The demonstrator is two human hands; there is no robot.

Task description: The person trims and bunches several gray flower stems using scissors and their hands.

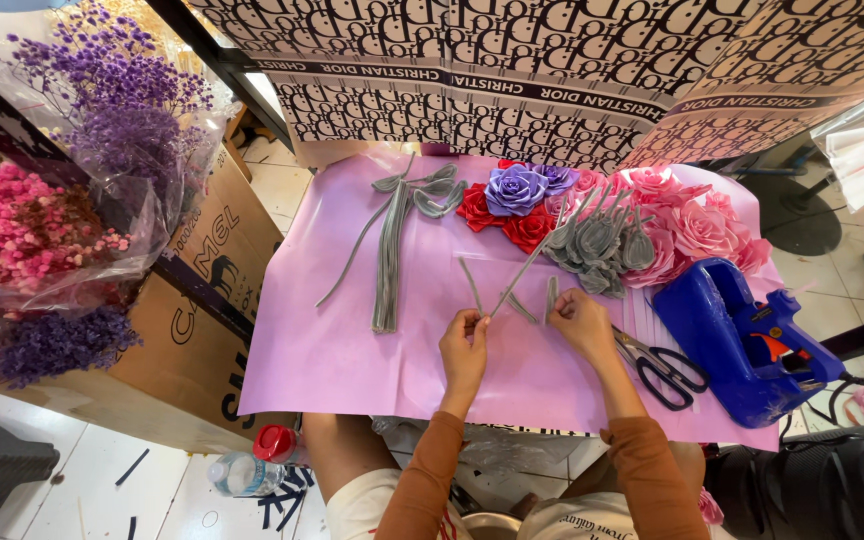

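Your hands pinch grey stems over the pink sheet [352, 340].

Your left hand [463, 348] is closed, fingertips gripping a long grey stem [530, 262] that slants up toward the grey leaf pile [600, 243]. Your right hand [582, 322], just beside it, is narrowed on a short grey strip [550, 298]. Black scissors [664, 368] lie just right of that hand, the blue glue gun [742, 338] beyond them. Fabric roses [592, 205] sit at the sheet's far edge.
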